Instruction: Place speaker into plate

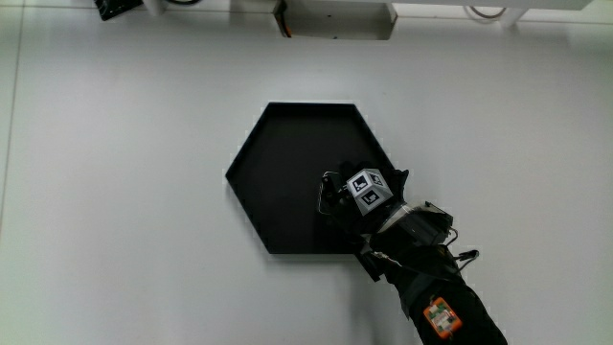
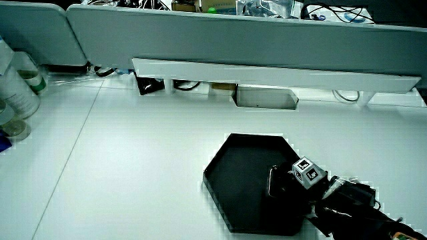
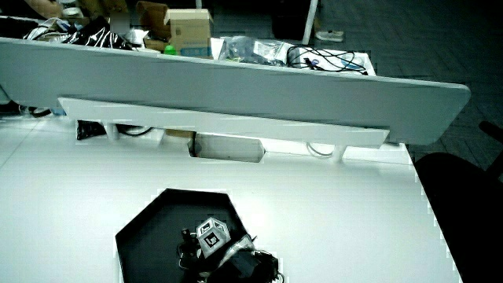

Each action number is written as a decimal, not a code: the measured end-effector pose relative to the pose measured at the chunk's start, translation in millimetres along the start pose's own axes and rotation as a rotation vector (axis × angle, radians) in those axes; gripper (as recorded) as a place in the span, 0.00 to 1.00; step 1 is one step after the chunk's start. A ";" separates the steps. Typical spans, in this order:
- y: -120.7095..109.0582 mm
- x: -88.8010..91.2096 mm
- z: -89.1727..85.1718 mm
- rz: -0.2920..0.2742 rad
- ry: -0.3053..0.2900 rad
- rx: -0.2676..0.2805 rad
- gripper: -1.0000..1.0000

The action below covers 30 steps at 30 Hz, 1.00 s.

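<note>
A black hexagonal plate (image 1: 278,172) lies on the white table, and both side views show it too (image 2: 240,167) (image 3: 157,224). The gloved hand (image 1: 359,196), with the patterned cube (image 1: 368,189) on its back, is over the part of the plate nearest the person. It is shut on a small black speaker (image 1: 329,196), of which only a thin pale outline shows against the plate. That outline also appears in both side views (image 2: 272,181) (image 3: 189,240). The speaker sits low inside the plate; whether it touches the plate floor is hidden. The forearm (image 1: 436,297) leads back toward the person.
A low grey partition (image 2: 233,33) with a white shelf (image 2: 267,73) closes the table farther from the person than the plate. Pale containers (image 2: 17,87) stand at the table's edge in a side view. Boxes and cables (image 3: 259,47) lie past the partition.
</note>
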State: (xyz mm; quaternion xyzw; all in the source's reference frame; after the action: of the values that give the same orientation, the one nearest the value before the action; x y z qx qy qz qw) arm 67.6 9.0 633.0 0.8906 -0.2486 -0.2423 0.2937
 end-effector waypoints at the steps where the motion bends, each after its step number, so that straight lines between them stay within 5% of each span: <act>1: 4.8 -3.0 -5.2 0.013 -0.013 -0.030 0.50; 4: 12.3 -5.4 -15.6 0.019 -0.062 -0.100 0.50; 12: 16.4 -5.6 -32.2 -0.010 -0.063 -0.176 0.50; 17: 23.2 -13.7 -55.1 0.010 -0.058 -0.269 0.50; 23: 23.0 -12.9 -52.4 0.011 -0.065 -0.255 0.50; 30: 21.1 -10.3 -60.6 0.033 -0.022 -0.305 0.25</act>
State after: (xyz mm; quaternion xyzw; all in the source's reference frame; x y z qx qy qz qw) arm 88.5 24.6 692.6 0.8288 -0.2266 -0.2822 0.4267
